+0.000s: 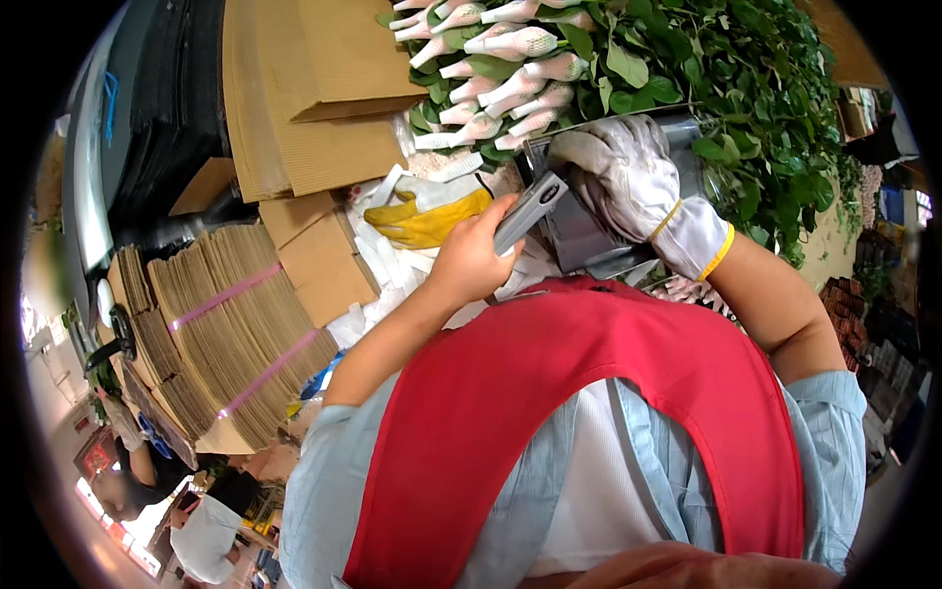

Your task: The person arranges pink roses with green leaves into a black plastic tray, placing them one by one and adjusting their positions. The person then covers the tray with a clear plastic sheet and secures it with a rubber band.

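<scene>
My bare left hand (476,257) is closed around a grey bar-shaped tool (530,211) that looks like a stapler, with a dark oval on its upper end. My right hand (633,182), in a white glove with a yellow cuff edge, has its fingers curled over a dark, shiny tray-like thing (579,240); what they grip is hidden. A yellow and white glove (422,218) lies beside my left hand, on loose white packing strips (378,250). Just beyond my hands lie several flower stems, their heads in pale foam-net sleeves (520,83).
Green leaves (726,59) heap up at the far right. Flat cardboard (314,79) is stacked at the far left, above a bundle of folded cartons (235,329) with pink straps. Black sheets (172,88) stand further left. Other people (206,535) are at the lower left.
</scene>
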`<state>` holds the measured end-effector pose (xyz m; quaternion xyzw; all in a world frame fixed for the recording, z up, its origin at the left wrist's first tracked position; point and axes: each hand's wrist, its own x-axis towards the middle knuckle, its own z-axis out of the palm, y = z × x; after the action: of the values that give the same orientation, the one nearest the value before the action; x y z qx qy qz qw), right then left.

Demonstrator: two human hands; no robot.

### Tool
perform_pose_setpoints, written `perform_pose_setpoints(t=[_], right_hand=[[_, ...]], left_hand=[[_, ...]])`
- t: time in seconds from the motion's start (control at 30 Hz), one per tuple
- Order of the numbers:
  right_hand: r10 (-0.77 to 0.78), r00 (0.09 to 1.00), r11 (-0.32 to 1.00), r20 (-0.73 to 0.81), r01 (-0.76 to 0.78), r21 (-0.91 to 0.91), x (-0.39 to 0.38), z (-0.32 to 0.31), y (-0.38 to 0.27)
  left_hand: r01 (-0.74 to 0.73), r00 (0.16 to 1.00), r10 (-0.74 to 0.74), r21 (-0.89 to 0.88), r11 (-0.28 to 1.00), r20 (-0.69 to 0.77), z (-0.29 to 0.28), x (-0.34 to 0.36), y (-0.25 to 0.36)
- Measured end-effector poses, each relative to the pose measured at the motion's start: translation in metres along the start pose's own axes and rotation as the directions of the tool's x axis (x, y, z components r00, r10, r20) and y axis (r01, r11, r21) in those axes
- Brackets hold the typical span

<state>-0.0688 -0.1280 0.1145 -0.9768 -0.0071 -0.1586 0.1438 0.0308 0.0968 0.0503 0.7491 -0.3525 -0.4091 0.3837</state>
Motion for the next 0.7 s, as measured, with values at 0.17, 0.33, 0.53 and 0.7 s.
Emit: perform_pose_setpoints(t=[0.17,0.33,0.53,0.7], right_hand=[[-0.005,1.000,0.997,0.024,0.007,-0.083,-0.007,0.011,0.009],[-0.003,1.000,0.987,0.017,0.006,-0.160,-0.009,0.013,0.009],[-0.082,0.997,0.983,0.004,0.081,-0.167,-0.003,0.007,-0.005],[-0.179,0.984,0.977,-0.023,0.175,-0.119,-0.005,0.011,0.002]], left_hand=[[-0.003,0.995,-0.001,0.043,0.999,0.096,-0.015,0.001,0.003],[0.151,0.974,-0.043,0.494,0.856,-0.224,0.008,-0.073,-0.057],[0.118,0.907,0.157,0.595,0.795,-0.390,0.074,-0.094,-0.058],[-0.017,0.887,0.231,0.470,0.882,-0.401,0.105,-0.077,-0.051]])
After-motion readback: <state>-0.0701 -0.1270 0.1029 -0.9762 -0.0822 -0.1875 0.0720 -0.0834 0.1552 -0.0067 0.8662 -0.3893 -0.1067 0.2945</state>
